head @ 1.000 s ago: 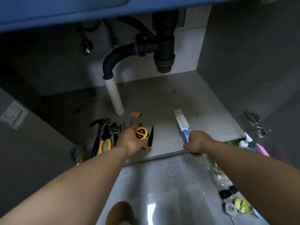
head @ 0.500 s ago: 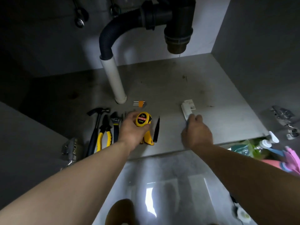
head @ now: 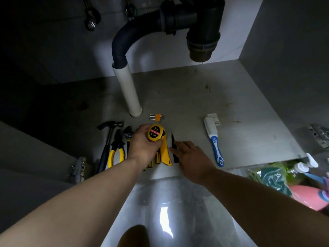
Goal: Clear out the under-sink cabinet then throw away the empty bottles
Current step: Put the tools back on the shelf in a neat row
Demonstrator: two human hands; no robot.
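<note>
Since half a second earlier, the right hand [head: 190,155] had let go of the blue-and-white brush [head: 214,139], which lay alone on the cabinet floor [head: 231,97] toward its front right corner. That hand had moved left, fingers fairly straight, tips touching a slim black tool [head: 175,158] near the front edge. The left hand [head: 142,145] gripped a yellow tape measure [head: 155,133], fingers curled round it, above a yellow utility knife [head: 166,154] just left of the black tool. A hammer [head: 108,138], pliers [head: 115,152] and wrench [head: 127,133] lay left of that hand. Spray bottles [head: 302,166] stood outside, past the front right corner, beside a green bag [head: 270,177] whose contents could not be made out.
</note>
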